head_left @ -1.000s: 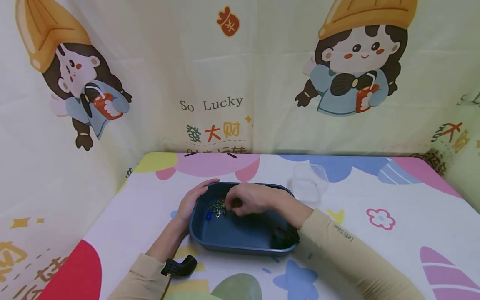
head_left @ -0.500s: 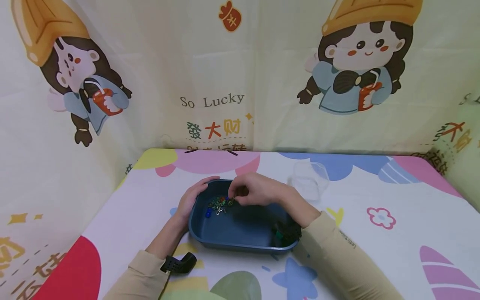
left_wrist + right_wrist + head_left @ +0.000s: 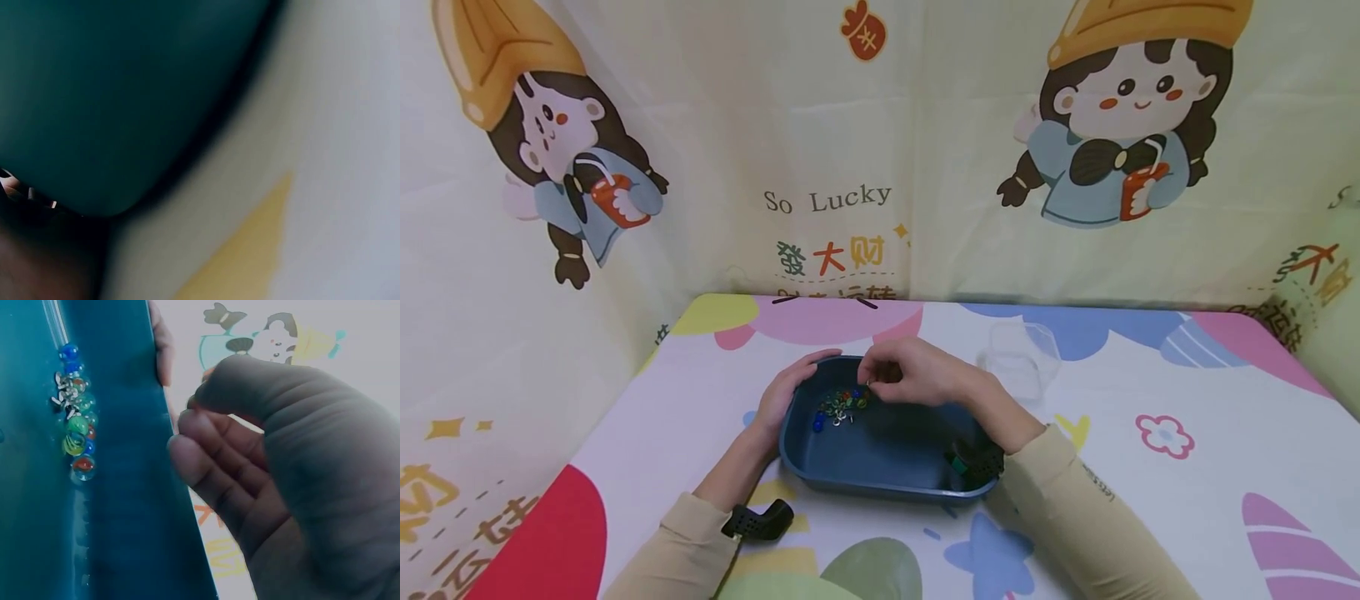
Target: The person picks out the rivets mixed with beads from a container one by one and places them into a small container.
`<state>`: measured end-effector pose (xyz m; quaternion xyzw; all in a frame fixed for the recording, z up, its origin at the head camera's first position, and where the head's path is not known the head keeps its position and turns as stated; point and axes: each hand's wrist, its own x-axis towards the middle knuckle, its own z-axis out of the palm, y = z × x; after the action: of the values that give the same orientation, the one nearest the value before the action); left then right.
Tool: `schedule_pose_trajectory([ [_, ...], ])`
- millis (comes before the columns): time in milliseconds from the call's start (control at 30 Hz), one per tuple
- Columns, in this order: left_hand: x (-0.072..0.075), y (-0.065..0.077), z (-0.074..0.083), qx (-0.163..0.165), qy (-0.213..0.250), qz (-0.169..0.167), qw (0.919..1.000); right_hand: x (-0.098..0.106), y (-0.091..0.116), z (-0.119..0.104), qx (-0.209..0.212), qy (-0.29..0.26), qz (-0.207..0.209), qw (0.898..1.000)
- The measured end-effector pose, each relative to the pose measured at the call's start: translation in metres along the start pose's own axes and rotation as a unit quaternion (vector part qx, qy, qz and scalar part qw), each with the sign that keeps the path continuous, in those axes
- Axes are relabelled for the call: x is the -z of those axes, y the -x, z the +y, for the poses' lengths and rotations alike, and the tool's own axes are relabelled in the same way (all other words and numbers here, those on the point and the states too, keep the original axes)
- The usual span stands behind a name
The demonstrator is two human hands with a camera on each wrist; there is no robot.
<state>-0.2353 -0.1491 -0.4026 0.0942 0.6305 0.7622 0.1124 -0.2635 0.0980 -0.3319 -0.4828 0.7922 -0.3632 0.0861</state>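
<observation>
A dark blue tub (image 3: 880,467) stands on the table. My left hand (image 3: 780,400) holds its left end, fingers wrapped along the outside at the far corner. Glass marbles (image 3: 78,428) and small silver metal pieces (image 3: 67,397) lie in a loose row inside, near the far wall. Above the right part of this pile is my right hand (image 3: 917,371), its thumb and forefinger pinched together with a tiny shiny metal piece (image 3: 868,384) at the tips. In the right wrist view the fingers (image 3: 187,459) are curled close to the tub's rim. The left wrist view mostly shows the tub's wall (image 3: 125,94), blurred.
A clear plastic container (image 3: 1021,362) sits behind the tub to the right. Black wrist cameras are strapped to both wrists, the right one (image 3: 981,461) hanging over the tub's near right corner. A printed curtain (image 3: 955,167) rises behind the table.
My right hand has lifted from the pile toward the tub's far rim, uncovering more marbles on the pile's right side. My left hand keeps its hold on the tub.
</observation>
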Motion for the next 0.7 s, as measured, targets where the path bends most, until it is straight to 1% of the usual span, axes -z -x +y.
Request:
schedule_pose_trajectory([
  [267, 0.0, -0.001, 0.0, 0.0, -0.005, -0.003, 1.0, 0.004, 0.002, -0.009, 0.026, -0.016, 0.028, 0.999],
  [400, 0.0, 0.0, 0.0, 0.0, -0.01, -0.002, 1.0, 0.006, 0.004, -0.016, 0.031, -0.026, 0.04, 0.998],
  [700, -0.001, 0.001, 0.0, -0.004, -0.012, 0.002, 0.9999, 0.017, 0.012, -0.019, 0.042, -0.018, 0.073, 0.996],
])
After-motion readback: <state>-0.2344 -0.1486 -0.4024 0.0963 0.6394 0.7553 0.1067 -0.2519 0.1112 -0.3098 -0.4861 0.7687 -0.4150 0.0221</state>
